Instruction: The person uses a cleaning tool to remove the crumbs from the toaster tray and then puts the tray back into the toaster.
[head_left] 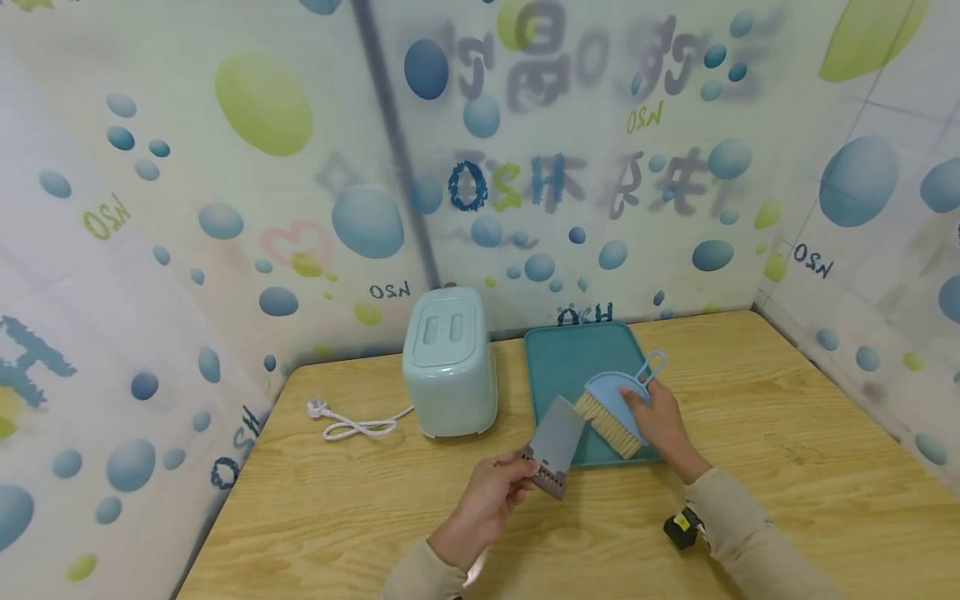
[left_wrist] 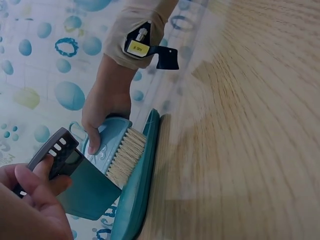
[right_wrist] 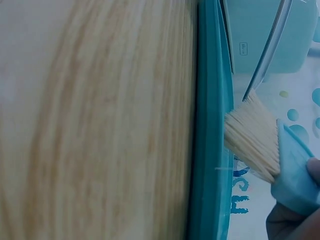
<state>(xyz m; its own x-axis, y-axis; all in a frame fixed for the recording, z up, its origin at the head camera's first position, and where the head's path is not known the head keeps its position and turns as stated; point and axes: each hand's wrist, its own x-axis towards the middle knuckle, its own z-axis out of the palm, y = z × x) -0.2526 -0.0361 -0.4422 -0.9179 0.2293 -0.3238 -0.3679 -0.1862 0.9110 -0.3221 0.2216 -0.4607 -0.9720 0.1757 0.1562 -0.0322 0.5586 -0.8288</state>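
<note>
One brush (head_left: 611, 396) is over one tray (head_left: 573, 354), towards its near edge; the right hand (head_left: 660, 421) grips it, fingers curled. The left hand (head_left: 491, 492) pinches one panel (head_left: 561, 429) by the tray's near-left corner. One toaster (head_left: 450, 383) stands near the table's (head_left: 787, 400) far edge.

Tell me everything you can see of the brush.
The brush has a light-blue, plastic-looking, fan-shaped body, a looped handle and a row of cream bristles. The right hand grips its body, holding it tilted over the teal tray. The bristles angle downward and leftward; one corner appears to meet the edge of the gray plate. Whether they touch the tray is unclear.
</note>
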